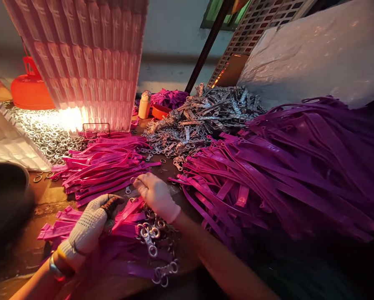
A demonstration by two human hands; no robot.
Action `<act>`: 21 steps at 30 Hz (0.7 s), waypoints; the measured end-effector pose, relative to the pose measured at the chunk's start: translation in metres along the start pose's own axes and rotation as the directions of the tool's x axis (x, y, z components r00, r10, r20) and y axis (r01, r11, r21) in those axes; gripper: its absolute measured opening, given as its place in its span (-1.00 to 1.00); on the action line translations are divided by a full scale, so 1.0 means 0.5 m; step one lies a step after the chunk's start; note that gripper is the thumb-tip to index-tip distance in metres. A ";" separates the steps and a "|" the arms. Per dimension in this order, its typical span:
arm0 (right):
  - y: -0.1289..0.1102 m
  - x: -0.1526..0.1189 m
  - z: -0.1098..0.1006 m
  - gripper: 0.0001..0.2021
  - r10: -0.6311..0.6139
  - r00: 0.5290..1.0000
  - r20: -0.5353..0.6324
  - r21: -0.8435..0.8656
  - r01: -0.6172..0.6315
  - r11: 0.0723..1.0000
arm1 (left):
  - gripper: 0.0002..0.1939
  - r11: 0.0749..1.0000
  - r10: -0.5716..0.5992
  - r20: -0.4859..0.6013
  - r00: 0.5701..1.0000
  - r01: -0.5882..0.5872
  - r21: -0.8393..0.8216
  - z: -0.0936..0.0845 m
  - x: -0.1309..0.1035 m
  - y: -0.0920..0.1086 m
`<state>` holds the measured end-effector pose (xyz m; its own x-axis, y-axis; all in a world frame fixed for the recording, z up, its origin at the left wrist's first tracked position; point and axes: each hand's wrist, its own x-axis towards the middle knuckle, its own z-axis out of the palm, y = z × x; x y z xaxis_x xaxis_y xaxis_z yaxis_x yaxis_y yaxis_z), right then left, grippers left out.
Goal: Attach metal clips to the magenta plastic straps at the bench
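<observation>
My left hand (91, 225), in a dotted white glove with dark-stained fingertips, is closed over a bunch of pink straps (62, 225) near the table's front; what its fingertips pinch is hidden. My right hand (155, 196), in a thin pale glove, is up and to the right of it, fingers pressed together at the end of a pink strap (129, 212). Metal ring links (149, 237) hang from strap ends below my right hand. Behind both hands lies another row of pink straps (105, 162).
Loose metal rings (52, 133) lie at the left by a bright light and a ribbed plastic sheet (105, 62). Metal links (199, 121) are heaped at the back. Purple straps (283, 166) are piled at the right. A dark round container (6, 200) stands at the left edge.
</observation>
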<state>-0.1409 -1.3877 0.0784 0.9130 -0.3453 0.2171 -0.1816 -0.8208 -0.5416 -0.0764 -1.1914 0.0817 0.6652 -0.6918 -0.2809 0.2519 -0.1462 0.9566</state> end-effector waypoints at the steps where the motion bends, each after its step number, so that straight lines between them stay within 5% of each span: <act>1: 0.014 0.020 0.003 -0.75 0.041 0.999 -0.011 -0.070 -0.042 0.997 | -0.60 1.000 0.003 -0.007 1.000 -0.003 0.003 -0.001 -0.002 -0.001; 5: 0.050 0.068 0.026 -0.76 0.131 0.991 0.026 -0.236 -0.122 0.964 | -0.62 0.991 0.077 -0.016 0.997 -0.075 0.107 -0.006 -0.006 -0.007; 10: 0.071 0.075 0.042 -0.77 0.142 0.989 0.028 -0.234 -0.132 0.963 | -0.50 0.951 0.198 -0.039 0.979 -0.183 0.250 -0.013 0.002 -0.005; 15: 0.069 0.070 0.035 -0.82 0.119 0.993 0.004 -0.180 -0.116 0.977 | -0.57 0.886 0.207 0.080 0.975 -0.222 0.406 -0.015 0.014 -0.039; 18: 0.042 0.036 0.003 -0.75 0.104 0.995 0.001 0.037 -0.104 0.994 | -0.60 0.843 0.288 0.084 0.954 -0.294 0.450 -0.009 0.006 -0.046; 21: 0.000 -0.017 -0.041 -0.66 0.054 0.986 0.160 0.498 -0.128 0.858 | -0.56 0.783 0.510 -0.028 0.860 -0.451 0.428 0.001 -0.004 -0.028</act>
<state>-0.1561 -1.3944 0.0933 0.9487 -0.3114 0.0547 -0.0905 -0.4331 -0.8968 -0.0815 -1.1881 0.0690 0.7198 -0.6497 0.2443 -0.4033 -0.1050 0.9090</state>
